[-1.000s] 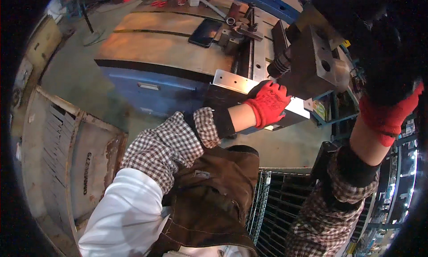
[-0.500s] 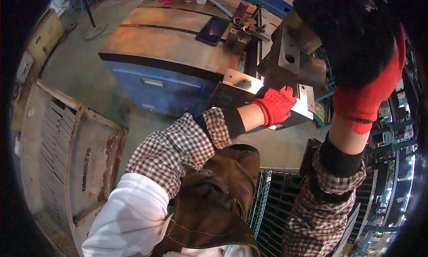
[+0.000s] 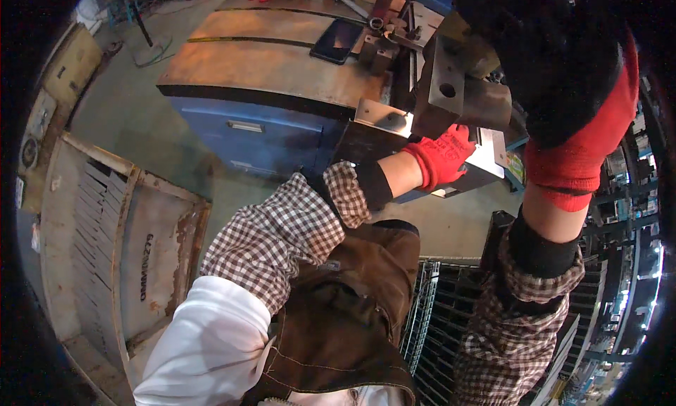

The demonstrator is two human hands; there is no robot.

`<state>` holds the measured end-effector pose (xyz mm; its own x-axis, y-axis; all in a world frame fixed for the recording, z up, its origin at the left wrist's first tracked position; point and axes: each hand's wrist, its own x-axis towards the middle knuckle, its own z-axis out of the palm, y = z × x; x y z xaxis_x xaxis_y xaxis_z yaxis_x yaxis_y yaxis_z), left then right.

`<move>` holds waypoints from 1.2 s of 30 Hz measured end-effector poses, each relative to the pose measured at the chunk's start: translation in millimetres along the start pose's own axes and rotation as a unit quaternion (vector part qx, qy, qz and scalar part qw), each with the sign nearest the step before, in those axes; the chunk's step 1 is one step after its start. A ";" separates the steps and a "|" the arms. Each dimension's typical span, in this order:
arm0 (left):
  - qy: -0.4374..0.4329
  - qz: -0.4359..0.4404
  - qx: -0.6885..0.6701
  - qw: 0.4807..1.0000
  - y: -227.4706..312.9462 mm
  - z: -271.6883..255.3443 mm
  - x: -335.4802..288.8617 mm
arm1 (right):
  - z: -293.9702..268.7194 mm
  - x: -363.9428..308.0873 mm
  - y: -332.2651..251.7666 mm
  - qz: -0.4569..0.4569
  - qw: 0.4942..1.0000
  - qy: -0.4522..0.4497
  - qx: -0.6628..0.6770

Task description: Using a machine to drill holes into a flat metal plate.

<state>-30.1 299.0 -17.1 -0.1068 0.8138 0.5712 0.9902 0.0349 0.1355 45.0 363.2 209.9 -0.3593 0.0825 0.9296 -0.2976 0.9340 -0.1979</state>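
My left hand [image 3: 445, 156], in a red glove, curls at the near side of a bent sheet-metal piece [image 3: 382, 116] with holes in its pale flange. Its fingertips are partly hidden. Just above the hand is a dark steel block [image 3: 445, 82] with a round hole, joined to a thick cylinder [image 3: 487, 103]. My right hand [image 3: 574, 103], in a red glove with a black coating, is raised at the upper right, close to the camera. Its fingers merge into the dark there, and whatever it touches is hidden.
A worn metal machine table [image 3: 267, 61] on a blue cabinet [image 3: 260, 135] carries a dark phone-like slab [image 3: 337, 41] and clamp parts [image 3: 379, 47]. At the left stands a rusty metal cart [image 3: 158, 258]. A wire rack [image 3: 424, 300] is beside my legs, and loaded shelves [image 3: 634, 216] line the right.
The steel block sits lower and farther left against the sheet-metal piece, covering more of its flange. My left hand stays at the piece. The whole view has shifted slightly.
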 end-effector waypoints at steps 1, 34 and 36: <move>-0.011 -0.006 0.000 1.000 -0.5 -0.9 0.8 | -0.4 0.4 -0.1 -0.001 1.000 0.002 0.000; -0.053 -0.030 -0.009 0.998 -1.6 -2.0 1.5 | -17.1 -15.4 -3.4 -0.001 1.000 0.019 -0.014; -0.040 -0.029 -0.023 0.999 -4.3 -0.9 1.0 | -16.3 -16.9 -3.1 0.000 1.000 0.019 -0.011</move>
<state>-34.5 299.1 -16.3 -0.1542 0.8551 0.4950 0.9771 0.0575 0.2050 66.4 364.6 199.9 -0.3249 0.0957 0.9409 -0.2771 0.9416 -0.1915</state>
